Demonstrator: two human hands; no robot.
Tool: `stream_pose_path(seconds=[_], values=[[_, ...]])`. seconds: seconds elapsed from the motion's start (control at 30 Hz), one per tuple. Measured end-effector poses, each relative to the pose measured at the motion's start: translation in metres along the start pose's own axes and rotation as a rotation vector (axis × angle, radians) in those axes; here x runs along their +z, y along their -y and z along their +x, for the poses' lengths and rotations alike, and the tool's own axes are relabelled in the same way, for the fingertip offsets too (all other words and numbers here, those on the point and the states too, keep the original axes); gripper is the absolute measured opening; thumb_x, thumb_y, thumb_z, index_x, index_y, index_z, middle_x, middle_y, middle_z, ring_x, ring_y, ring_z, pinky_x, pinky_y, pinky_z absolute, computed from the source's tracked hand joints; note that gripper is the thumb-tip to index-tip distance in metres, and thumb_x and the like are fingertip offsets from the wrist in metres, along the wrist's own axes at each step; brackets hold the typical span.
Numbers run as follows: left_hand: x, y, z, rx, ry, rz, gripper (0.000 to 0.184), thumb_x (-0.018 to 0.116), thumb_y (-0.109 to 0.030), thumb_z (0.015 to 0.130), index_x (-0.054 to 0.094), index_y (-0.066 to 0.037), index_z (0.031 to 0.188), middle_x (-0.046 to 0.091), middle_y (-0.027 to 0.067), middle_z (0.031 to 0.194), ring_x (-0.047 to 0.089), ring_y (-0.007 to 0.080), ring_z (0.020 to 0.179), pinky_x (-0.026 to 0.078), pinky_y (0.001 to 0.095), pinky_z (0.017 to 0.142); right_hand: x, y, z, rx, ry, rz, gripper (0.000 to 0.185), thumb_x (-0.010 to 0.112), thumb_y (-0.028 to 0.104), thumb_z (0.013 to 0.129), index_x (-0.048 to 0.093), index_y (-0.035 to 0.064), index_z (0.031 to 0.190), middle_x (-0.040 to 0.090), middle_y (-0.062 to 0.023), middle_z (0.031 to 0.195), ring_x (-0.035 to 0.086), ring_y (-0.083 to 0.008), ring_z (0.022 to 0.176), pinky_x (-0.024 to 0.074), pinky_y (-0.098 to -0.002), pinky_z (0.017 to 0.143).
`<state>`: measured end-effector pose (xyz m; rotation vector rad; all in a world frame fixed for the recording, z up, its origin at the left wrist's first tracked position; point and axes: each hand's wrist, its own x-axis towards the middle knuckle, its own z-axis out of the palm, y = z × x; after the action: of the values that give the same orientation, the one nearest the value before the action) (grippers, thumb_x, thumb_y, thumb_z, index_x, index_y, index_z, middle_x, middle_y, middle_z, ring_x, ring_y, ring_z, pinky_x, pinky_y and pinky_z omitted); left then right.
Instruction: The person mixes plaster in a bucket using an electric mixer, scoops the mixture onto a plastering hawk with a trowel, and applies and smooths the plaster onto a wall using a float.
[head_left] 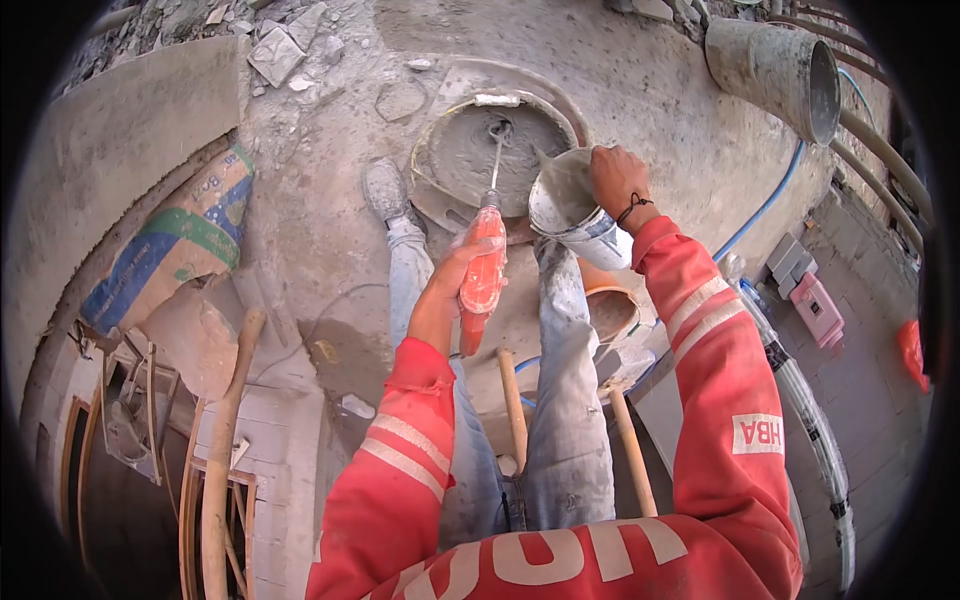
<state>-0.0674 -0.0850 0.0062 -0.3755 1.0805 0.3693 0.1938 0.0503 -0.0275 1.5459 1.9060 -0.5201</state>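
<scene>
My left hand (470, 262) is wrapped round a red power drill (485, 275), whose mixing rod (497, 160) reaches down into grey wet mix (460, 150) in a round bucket (425, 175). To the right, my right hand (620, 180) grips the rim of a smaller white bucket (600, 243). That bucket is tilted toward the larger one, and grey liquid runs at its lip beside the larger bucket's rim.
A torn cement bag (180, 240) lies at the left. An orange bucket (610, 312) stands between wooden handles near my legs. A large dirty bucket (775, 75) lies on its side at the upper right. A blue hose (765, 205) crosses the right side.
</scene>
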Motion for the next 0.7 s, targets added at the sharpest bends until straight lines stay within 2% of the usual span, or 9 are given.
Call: stream_pose_path(seconds=[0.07,0.17,0.3,0.43,0.53,0.63,0.7], values=[[0.003,-0.001,-0.001,-0.014,-0.003,0.003,0.053,0.075,-0.026,0.082,0.054,-0.007,0.127,0.061,0.0093,0.098,0.064,0.0201,0.078,0.059,0.0368,0.067,-0.004,0.002,0.000,0.013,0.006,0.021,0.020,0.055,0.013,0.089,0.075,0.0069,0.088,0.072,-0.0173,0.092,0.072,-0.0345,0.087,0.0587,-0.0418,0.074],[0.002,0.003,0.003,0.013,-0.009,0.055,0.057,0.074,-0.033,0.084,0.050,-0.012,0.132,0.062,0.0111,0.101,0.066,0.0237,0.070,0.056,0.0349,0.056,-0.002,-0.002,-0.005,0.014,0.009,0.028,0.020,0.056,0.013,0.088,0.075,0.0070,0.087,0.072,-0.0172,0.089,0.072,-0.0344,0.085,0.0588,-0.0420,0.073],[0.007,0.002,0.002,-0.003,-0.021,0.064,0.055,0.074,-0.032,0.084,0.051,-0.012,0.130,0.063,0.0112,0.101,0.066,0.0242,0.070,0.056,0.0349,0.055,0.009,-0.017,-0.020,0.002,-0.053,0.043,0.018,0.056,0.012,0.087,0.073,0.0061,0.088,0.072,-0.0178,0.086,0.072,-0.0350,0.082,0.0582,-0.0429,0.069],[0.011,0.003,0.002,0.008,-0.029,0.057,0.054,0.073,-0.032,0.084,0.052,-0.012,0.129,0.063,0.0117,0.101,0.067,0.0250,0.069,0.056,0.0350,0.055,0.009,-0.040,-0.050,0.128,-0.027,0.132,0.018,0.056,0.012,0.086,0.067,0.0041,0.098,0.071,-0.0193,0.084,0.071,-0.0377,0.079,0.0562,-0.0456,0.067],[0.016,0.002,0.001,-0.008,-0.035,0.042,0.049,0.071,-0.031,0.086,0.054,-0.009,0.126,0.065,0.0138,0.100,0.067,0.0268,0.069,0.057,0.0367,0.056,0.017,-0.080,-0.076,0.261,0.005,0.219,0.027,0.057,0.013,0.084,0.062,0.0049,0.110,0.070,-0.0208,0.085,0.069,-0.0413,0.078,0.0546,-0.0497,0.068],[0.019,0.002,-0.001,-0.041,-0.067,0.030,0.046,0.069,-0.030,0.087,0.055,-0.006,0.124,0.066,0.0151,0.096,0.067,0.0278,0.069,0.059,0.0391,0.059,0.075,-0.143,-0.102,0.298,-0.124,0.439,0.042,0.058,0.016,0.083,0.055,0.0082,0.124,0.069,-0.0246,0.088,0.067,-0.0455,0.081,0.0526,-0.0549,0.072],[0.024,0.003,0.001,-0.038,-0.072,0.025,0.045,0.068,-0.029,0.088,0.055,-0.005,0.123,0.066,0.0151,0.096,0.067,0.0283,0.069,0.059,0.0399,0.061,0.115,-0.178,-0.101,0.495,-0.083,0.618,0.043,0.059,0.017,0.083,0.054,0.0079,0.125,0.069,-0.0254,0.089,0.067,-0.0458,0.082,0.0525,-0.0547,0.074]])
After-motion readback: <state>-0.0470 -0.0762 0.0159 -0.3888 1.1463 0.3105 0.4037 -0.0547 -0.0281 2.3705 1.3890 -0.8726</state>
